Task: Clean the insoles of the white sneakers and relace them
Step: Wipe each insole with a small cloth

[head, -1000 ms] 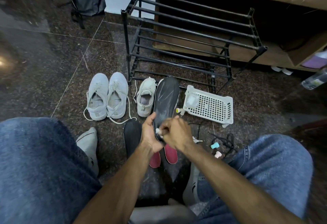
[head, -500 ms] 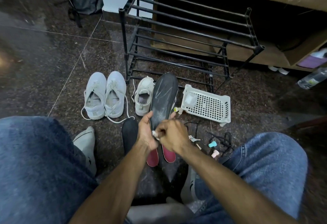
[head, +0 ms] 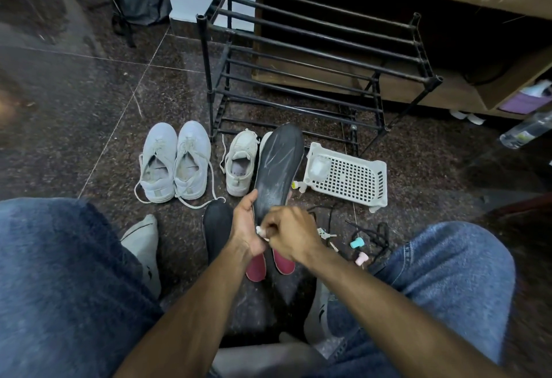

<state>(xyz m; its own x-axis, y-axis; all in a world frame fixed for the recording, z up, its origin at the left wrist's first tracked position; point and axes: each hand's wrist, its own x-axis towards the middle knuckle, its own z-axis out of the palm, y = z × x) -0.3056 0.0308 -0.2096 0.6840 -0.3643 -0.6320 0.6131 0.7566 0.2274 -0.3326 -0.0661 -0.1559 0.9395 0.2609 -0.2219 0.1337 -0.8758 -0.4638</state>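
STEP: insole cleaning, judged mid-way | dark grey foam insole (head: 276,174) held upright at frame centre, heel gripped by curled left hand (head: 245,228) | small white wad (head: 260,230) pinched in closed right hand (head: 291,235) | NEXT: firm strokes toward the toe likely needed

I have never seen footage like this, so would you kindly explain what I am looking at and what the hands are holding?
No machine here: a seated person wears a camera on the head, looking down past their jeans-clad knees. The left hand holds a dark insole upright by its heel. The right hand pinches a small white item against it; what it is, I cannot tell. On the floor lie a pair of white sneakers, a third sneaker, a white basket, loose black laces and a black rack.
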